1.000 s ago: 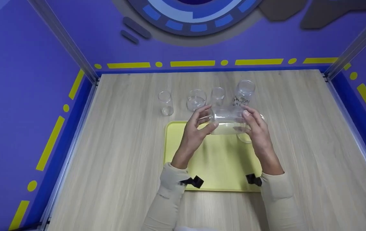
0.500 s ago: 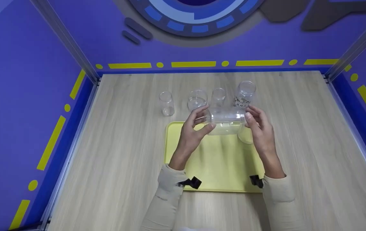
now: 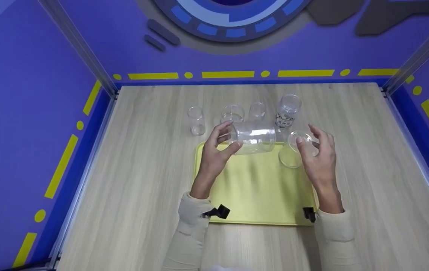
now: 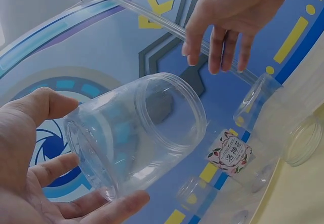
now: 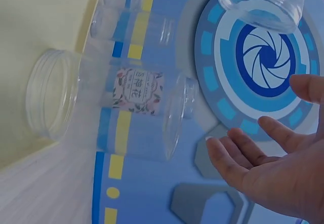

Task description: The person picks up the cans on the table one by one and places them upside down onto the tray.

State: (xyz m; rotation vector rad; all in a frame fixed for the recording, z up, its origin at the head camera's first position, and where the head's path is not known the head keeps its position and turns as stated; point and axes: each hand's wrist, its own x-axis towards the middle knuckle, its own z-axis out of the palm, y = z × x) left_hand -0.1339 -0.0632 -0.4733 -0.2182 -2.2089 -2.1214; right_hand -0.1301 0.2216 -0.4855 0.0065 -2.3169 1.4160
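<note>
My left hand (image 3: 210,160) grips a wide clear jar (image 3: 254,138) by its base end. The jar lies sideways in the air above the yellow tray (image 3: 256,199), and its threaded mouth points right. In the left wrist view, thumb and fingers curl round the base. My right hand (image 3: 320,162) is apart from that jar, with fingers spread and nothing held. Beside it, a second clear jar (image 5: 142,140) stands mouth down at the tray's far right corner. In the head view my right thumb and fingers partly overlap this jar.
Behind the tray stand a slim clear jar (image 3: 196,122), a short wide one (image 3: 233,112), another slim one (image 3: 257,110) and a tall jar with a printed label (image 3: 284,119). A blue panel (image 3: 222,62) rises behind the wooden table (image 3: 135,169).
My right hand has let go of the jar's mouth end and moved right. My left hand has moved slightly left with the jar.
</note>
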